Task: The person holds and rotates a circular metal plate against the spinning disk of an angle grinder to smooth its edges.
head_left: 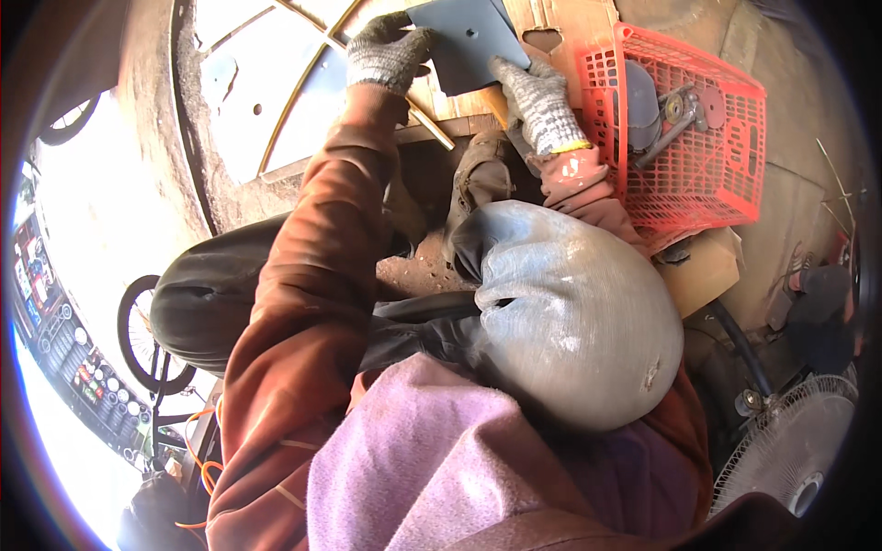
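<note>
A flat blue-grey plate (459, 55) with a small hole is held up at the top of the view. My left hand (390, 53), in a grey knit glove, grips the plate's left edge, fingers curled round it. The plate's lower right corner is pinched by my right hand (544, 103), gloved alike with a yellow cuff edge. Beside the right fingers shows a yellow strip (494, 103); whether the hand touches it I cannot tell. Below the left hand, a thin metal rod (430, 126) sticks out over the edge of the board.
A red plastic basket (698, 197) at right holds a grey rounded piece (641, 106) and metal parts (678, 115). Cardboard (712, 271) lies below it. A fan (790, 459) stands at lower right, a bicycle wheel (138, 335) at left. Thin curved rods (299, 101) lie on the bright board.
</note>
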`<state>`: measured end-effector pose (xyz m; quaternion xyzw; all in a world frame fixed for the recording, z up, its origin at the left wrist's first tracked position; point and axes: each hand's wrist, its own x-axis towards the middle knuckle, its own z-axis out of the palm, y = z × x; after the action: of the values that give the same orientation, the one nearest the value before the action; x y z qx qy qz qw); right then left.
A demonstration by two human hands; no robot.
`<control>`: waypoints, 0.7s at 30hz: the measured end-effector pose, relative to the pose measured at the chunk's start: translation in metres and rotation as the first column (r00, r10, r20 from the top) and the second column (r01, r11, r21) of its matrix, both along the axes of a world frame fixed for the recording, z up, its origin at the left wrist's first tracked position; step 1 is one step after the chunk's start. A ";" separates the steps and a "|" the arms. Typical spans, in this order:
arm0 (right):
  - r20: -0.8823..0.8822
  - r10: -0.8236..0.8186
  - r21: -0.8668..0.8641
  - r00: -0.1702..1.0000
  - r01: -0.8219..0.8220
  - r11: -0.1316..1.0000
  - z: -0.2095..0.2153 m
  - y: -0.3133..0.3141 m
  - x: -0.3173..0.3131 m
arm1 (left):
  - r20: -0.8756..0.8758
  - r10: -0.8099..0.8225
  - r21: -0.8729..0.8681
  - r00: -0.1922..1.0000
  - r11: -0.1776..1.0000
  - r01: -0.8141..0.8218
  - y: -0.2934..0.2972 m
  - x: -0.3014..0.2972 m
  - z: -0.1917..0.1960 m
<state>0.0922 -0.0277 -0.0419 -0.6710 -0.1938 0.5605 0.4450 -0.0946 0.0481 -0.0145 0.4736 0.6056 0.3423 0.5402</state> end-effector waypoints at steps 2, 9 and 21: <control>0.087 0.050 0.006 0.995 -0.050 0.999 -0.001 -0.003 0.002 | -0.050 -0.044 -0.002 0.998 0.999 0.044 0.001 0.007 0.012; 0.542 0.194 -0.118 0.817 -0.154 0.981 0.015 -0.003 0.023 | -0.264 -0.185 -0.002 0.947 0.982 0.191 0.003 -0.004 0.010; 0.742 0.526 -0.344 0.415 -0.438 0.831 0.028 0.052 0.021 | -0.265 -0.040 0.079 0.963 0.995 0.063 0.001 0.014 -0.036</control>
<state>0.1133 0.0246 -0.0140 -0.7863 -0.5322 0.3002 0.0916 -0.0807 0.0490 -0.0509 0.5533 0.6441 0.2882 0.4425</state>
